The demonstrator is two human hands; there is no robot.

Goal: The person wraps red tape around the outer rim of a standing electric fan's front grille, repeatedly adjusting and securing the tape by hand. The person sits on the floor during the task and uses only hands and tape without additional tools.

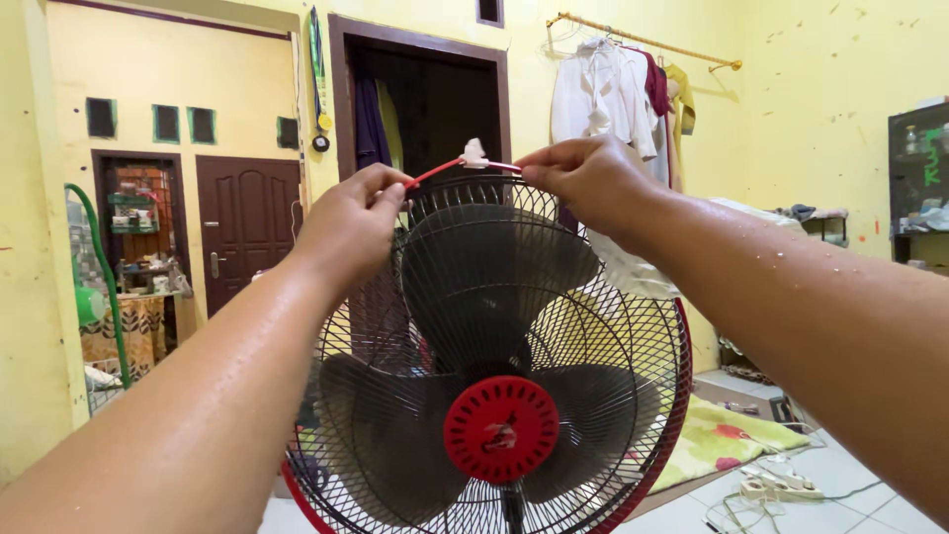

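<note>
A standing fan (494, 346) with a black wire grille, three dark blades and a round red hub (501, 429) fills the middle of the head view. Its red rim band (465, 164) is lifted off the top of the grille, with a small white clip in the middle. My left hand (351, 222) pinches the band's left end at the top of the grille. My right hand (588, 178) pinches its right end. Both forearms are wet with droplets.
Behind the fan are a dark open doorway (425, 109), a brown door (247, 222) and yellow walls. Clothes (618, 94) hang on a rail at upper right. A green patterned mat (727, 440) and a white power strip (781, 485) with cables lie on the tiled floor.
</note>
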